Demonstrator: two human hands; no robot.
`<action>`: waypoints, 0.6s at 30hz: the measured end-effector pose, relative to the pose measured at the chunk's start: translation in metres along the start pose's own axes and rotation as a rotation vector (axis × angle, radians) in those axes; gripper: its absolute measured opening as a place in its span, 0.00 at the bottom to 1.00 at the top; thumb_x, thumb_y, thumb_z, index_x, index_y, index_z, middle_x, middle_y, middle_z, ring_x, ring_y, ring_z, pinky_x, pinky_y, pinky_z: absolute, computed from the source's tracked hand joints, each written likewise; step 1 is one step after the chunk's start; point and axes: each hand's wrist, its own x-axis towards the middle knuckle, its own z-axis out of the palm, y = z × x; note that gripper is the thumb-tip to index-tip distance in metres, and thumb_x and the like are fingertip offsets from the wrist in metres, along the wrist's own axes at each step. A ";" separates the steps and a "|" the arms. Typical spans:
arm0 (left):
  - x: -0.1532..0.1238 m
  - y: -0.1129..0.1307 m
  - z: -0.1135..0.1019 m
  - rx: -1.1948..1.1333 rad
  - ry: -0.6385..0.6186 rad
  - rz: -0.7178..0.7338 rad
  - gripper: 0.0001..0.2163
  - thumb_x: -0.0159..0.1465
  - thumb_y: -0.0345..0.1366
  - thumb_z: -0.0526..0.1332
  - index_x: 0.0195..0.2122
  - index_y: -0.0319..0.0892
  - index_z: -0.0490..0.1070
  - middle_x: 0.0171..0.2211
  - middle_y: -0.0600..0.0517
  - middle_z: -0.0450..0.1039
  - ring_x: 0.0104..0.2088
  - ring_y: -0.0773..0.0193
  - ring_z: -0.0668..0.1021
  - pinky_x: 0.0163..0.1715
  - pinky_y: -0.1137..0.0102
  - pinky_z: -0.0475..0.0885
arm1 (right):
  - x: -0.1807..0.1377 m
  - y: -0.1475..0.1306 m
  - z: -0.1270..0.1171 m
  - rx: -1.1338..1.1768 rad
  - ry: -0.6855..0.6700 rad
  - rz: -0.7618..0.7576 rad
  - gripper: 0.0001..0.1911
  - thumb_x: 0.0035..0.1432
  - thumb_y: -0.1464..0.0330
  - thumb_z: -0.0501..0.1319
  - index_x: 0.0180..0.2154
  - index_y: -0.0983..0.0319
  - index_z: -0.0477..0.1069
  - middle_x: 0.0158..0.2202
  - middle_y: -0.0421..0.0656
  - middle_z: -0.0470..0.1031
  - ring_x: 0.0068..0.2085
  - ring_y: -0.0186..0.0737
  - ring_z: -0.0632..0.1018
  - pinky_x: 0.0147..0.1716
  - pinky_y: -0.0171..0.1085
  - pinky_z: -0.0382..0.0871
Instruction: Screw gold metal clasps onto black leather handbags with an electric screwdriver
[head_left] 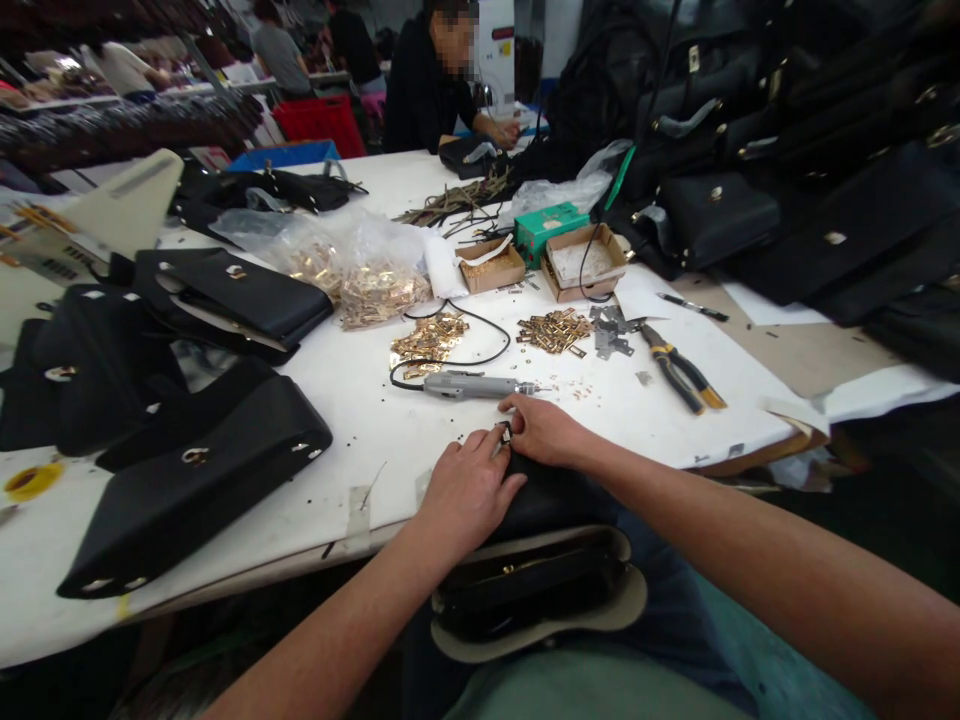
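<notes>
A black handbag (pixel 536 580) lies open against the white table's front edge (pixel 225 560), partly on my lap. My left hand (pixel 465 490) rests on the bag's top, fingers curled and pressed against it. My right hand (pixel 544 428) pinches a small metal fitting (pixel 506 432) at the bag's upper edge, right beside my left fingertips. A grey electric screwdriver (pixel 469 385) with a black cord lies on the table just beyond both hands.
Black bags (pixel 187 480) are stacked at left and piled at far right (pixel 787 150). Heaps of gold fittings (pixel 555 330), plastic bags of hardware (pixel 360 270), cardboard boxes (pixel 585 262) and yellow-handled pliers (pixel 682 375) lie mid-table. A person in black (pixel 427 90) sits across.
</notes>
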 end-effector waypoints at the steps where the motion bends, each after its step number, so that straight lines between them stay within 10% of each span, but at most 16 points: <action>1: 0.000 0.003 0.001 -0.004 0.007 -0.027 0.18 0.71 0.46 0.57 0.56 0.41 0.71 0.64 0.42 0.66 0.59 0.48 0.69 0.53 0.53 0.71 | 0.000 -0.001 0.001 0.007 0.005 0.005 0.29 0.48 0.78 0.63 0.54 0.62 0.69 0.31 0.38 0.75 0.33 0.37 0.73 0.32 0.34 0.62; 13: -0.012 0.011 0.030 -0.073 0.197 -0.150 0.21 0.69 0.44 0.60 0.61 0.43 0.69 0.64 0.43 0.69 0.63 0.49 0.70 0.58 0.52 0.69 | -0.009 -0.001 0.002 0.022 0.075 -0.059 0.25 0.51 0.75 0.65 0.53 0.63 0.71 0.33 0.38 0.78 0.33 0.36 0.76 0.34 0.33 0.66; 18: -0.011 0.014 0.028 -0.056 0.209 -0.145 0.18 0.70 0.44 0.58 0.57 0.43 0.73 0.65 0.44 0.68 0.63 0.48 0.70 0.57 0.53 0.71 | -0.007 0.021 -0.045 -0.125 0.299 -0.027 0.10 0.59 0.66 0.64 0.43 0.59 0.78 0.37 0.40 0.81 0.38 0.38 0.79 0.39 0.34 0.69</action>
